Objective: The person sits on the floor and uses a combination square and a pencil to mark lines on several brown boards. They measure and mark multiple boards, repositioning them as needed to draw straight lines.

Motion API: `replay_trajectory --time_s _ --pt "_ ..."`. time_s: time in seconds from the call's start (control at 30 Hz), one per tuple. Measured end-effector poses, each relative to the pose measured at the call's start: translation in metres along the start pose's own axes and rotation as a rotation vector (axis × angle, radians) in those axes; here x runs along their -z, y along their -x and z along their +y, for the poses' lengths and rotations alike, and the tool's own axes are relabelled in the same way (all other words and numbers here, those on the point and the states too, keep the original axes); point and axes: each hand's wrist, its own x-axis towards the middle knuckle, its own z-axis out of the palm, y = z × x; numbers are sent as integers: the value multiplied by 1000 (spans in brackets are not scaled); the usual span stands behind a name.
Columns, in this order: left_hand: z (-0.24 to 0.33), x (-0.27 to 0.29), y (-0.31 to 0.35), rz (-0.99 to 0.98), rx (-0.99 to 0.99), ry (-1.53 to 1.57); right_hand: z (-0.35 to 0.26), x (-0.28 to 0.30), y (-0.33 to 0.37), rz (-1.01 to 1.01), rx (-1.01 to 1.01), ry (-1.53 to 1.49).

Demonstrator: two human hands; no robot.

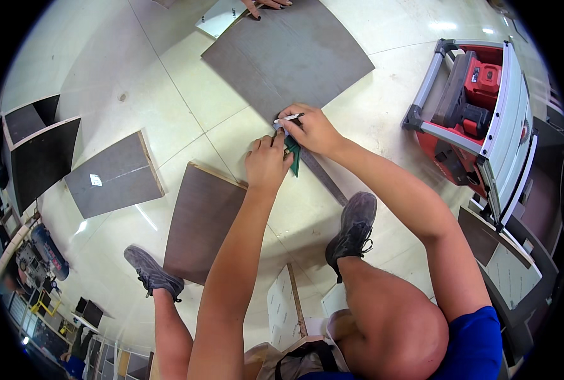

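Observation:
My right hand (315, 131) is closed round a white pen (291, 117) with a black end, held over the near corner of a large grey-brown board (288, 54). Beside it, my left hand (266, 163) presses down at that same corner, its fingers closed on a green triangular square (294, 158). A dark metal ruler blade (323, 177) runs from under my hands toward my right shoe. What lies right beneath the fingertips is hidden. Another person's hand (266, 5) rests on the far edge of the board.
Two smaller brown panels (199, 218) (114, 174) lie on the tiled floor to the left, near a dark open box (44, 149). A red-and-grey table saw (478, 120) stands at the right. White-faced boards (285, 304) are between my legs.

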Motion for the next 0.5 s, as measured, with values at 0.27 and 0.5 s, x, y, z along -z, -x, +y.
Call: replay_trajectory --time_s 0.27,0.5 --pt "0 -2 -1 14 -15 3 2 -5 -8 -38 16 105" --pt "-4 -2 1 -21 1 -40 -13 -1 -16 -93 -183 23"
